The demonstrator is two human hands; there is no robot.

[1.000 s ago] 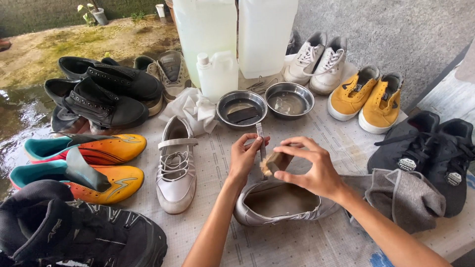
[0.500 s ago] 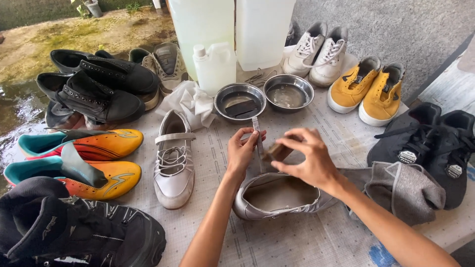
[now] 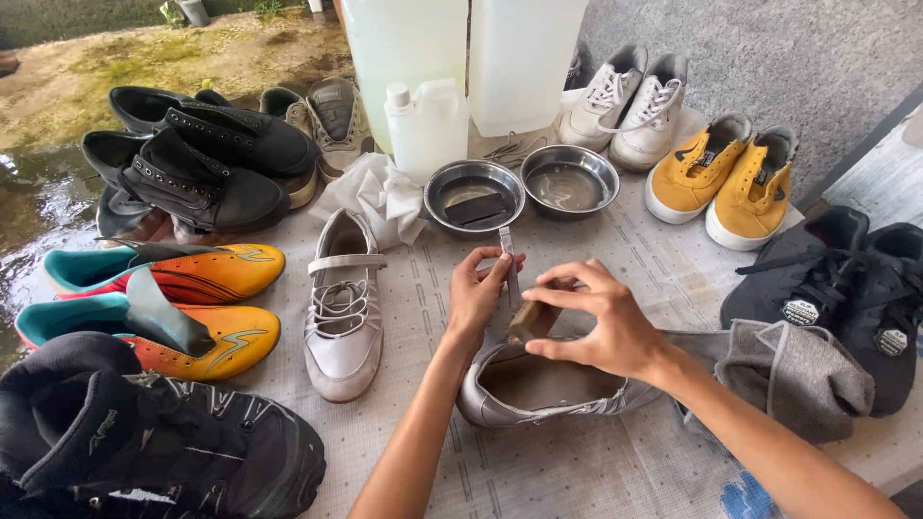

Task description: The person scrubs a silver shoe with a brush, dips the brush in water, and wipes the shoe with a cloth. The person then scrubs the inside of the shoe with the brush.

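Note:
A silver-grey shoe (image 3: 538, 394) lies on the paper-covered table (image 3: 615, 259) in front of me, its opening facing up. My left hand (image 3: 476, 293) pinches the shoe's thin strap (image 3: 509, 255) and holds it upright. My right hand (image 3: 596, 322) grips a small brown brush or sponge (image 3: 529, 322) against the strap, just above the shoe. The matching silver shoe (image 3: 341, 308) rests to the left with its strap fastened.
Two metal bowls (image 3: 474, 197) (image 3: 569, 180) and a white jug (image 3: 426, 125) stand behind. Yellow sneakers (image 3: 731, 183), white sneakers (image 3: 625, 101), black shoes (image 3: 836, 288), a grey cloth (image 3: 788, 375), orange boots (image 3: 173, 308), black shoes (image 3: 192, 163) and a crumpled white rag (image 3: 380, 197) surround the spot.
The hands stay at the strap, and my right hand shifts the brown piece slightly along it. The view has tilted a little.

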